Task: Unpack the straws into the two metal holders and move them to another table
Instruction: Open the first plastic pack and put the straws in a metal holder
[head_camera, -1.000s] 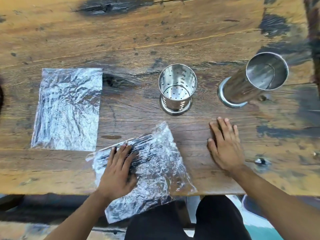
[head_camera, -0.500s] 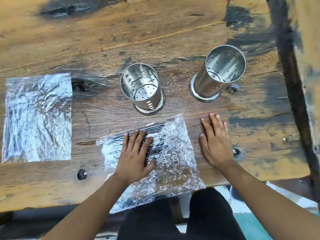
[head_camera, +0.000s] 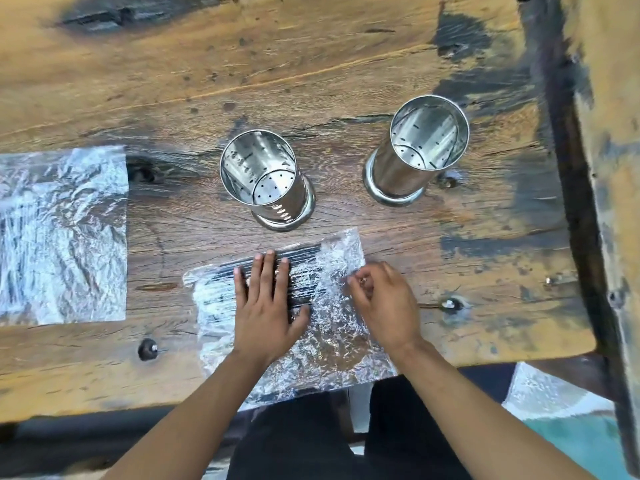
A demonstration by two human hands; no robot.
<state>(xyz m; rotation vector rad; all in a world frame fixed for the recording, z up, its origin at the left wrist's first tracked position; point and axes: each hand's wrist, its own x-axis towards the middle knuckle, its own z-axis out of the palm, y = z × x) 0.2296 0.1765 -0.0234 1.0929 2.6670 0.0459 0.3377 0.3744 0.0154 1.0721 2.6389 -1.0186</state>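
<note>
Head view
Left hand [head_camera: 265,308]: mine, fingers straight, pressing flat on the near straw packet [head_camera: 332,337].
Right hand [head_camera: 384,303]: fingers curled, pinching the packet's right-hand plastic.
Near straw packet: under both hands, overhanging the table edge [head_camera: 485,355].
Metal holders [head_camera: 266,181] [head_camera: 420,147]: upright, beyond the packet, untouched.
Second packet [head_camera: 62,233]: far left, apart.

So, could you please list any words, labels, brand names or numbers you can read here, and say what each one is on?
None: no readable text shows anywhere.
Near straw packet: clear crinkled plastic, no print.
Far straw packet: the same.
Two metal holders: only perforations, no marks.
</note>
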